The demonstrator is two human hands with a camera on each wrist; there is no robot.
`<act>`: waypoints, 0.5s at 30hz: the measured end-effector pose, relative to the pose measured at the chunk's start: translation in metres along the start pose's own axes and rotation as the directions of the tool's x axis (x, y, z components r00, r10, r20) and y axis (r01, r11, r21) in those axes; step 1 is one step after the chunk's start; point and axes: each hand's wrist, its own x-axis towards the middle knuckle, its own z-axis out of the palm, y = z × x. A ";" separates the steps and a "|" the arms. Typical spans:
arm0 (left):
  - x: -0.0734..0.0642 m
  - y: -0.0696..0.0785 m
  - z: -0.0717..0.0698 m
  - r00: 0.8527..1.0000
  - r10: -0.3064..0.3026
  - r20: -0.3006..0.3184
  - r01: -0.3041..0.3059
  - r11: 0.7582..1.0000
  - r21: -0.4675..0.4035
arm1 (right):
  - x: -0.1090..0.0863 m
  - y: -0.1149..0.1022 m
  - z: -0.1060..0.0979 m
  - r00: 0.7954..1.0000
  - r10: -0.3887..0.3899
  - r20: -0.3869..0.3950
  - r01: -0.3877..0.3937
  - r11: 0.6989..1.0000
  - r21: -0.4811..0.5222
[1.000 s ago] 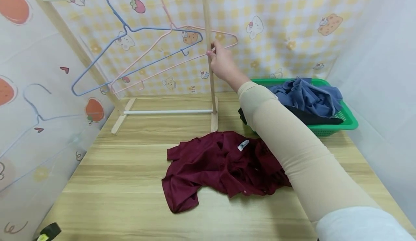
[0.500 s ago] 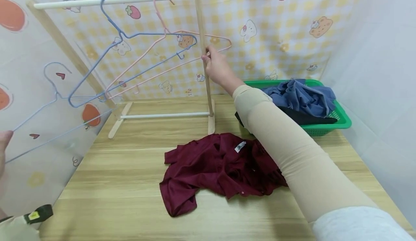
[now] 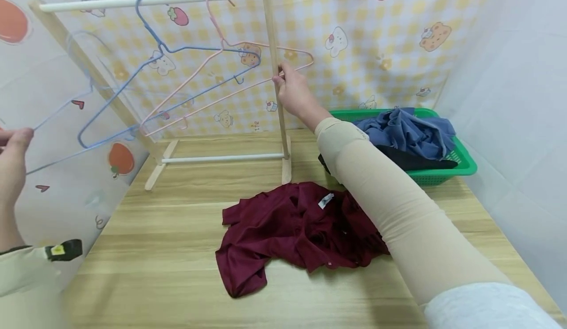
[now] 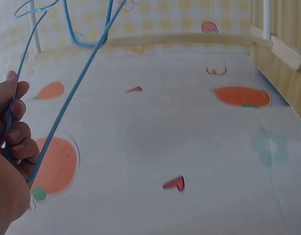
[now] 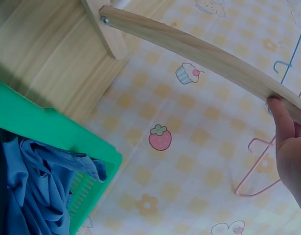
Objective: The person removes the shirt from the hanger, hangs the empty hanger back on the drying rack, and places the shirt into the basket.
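In the head view my left hand (image 3: 12, 164), at the far left, grips a light blue clothes hanger (image 4: 72, 98) by one end. The hanger's hook points up beside the rack's left post. My right hand (image 3: 296, 92) holds the right wooden post (image 3: 270, 28) of the clothes rack, thumb pressed on its near face in the right wrist view and fingers partly hidden behind. From the rack's white top bar (image 3: 97, 4) hang a blue hanger (image 3: 149, 28) and a pink hanger (image 3: 215, 22), both bare. A crumpled maroon shirt (image 3: 283, 225) lies on the table below.
Behind my right forearm, a green basket (image 3: 467, 164) holds blue cloth (image 3: 412, 134) and black cloth (image 3: 403, 157). The wooden table (image 3: 155, 250) meets patterned curtains at the back and left. The rack's lower white rod (image 3: 221, 158) runs just above the tabletop.
My left hand has come into view from the left, carrying the light blue hanger right and up toward the rack. The right hand keeps its hold on the post. The view has tilted slightly.
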 end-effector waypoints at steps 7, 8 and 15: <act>0.009 0.035 0.005 0.998 -0.057 -0.030 0.056 0.998 -0.043 | 0.000 0.000 0.003 1.000 -0.003 -0.017 0.003 1.000 0.001; 0.010 0.040 0.006 0.997 -0.062 -0.035 0.060 0.997 -0.046 | 0.000 0.000 0.003 1.000 -0.004 -0.017 0.004 1.000 -0.004; 0.026 0.045 0.010 0.998 -0.036 -0.043 0.033 0.998 -0.062 | 0.000 -0.002 0.003 0.998 -0.049 -0.031 0.048 0.998 -0.038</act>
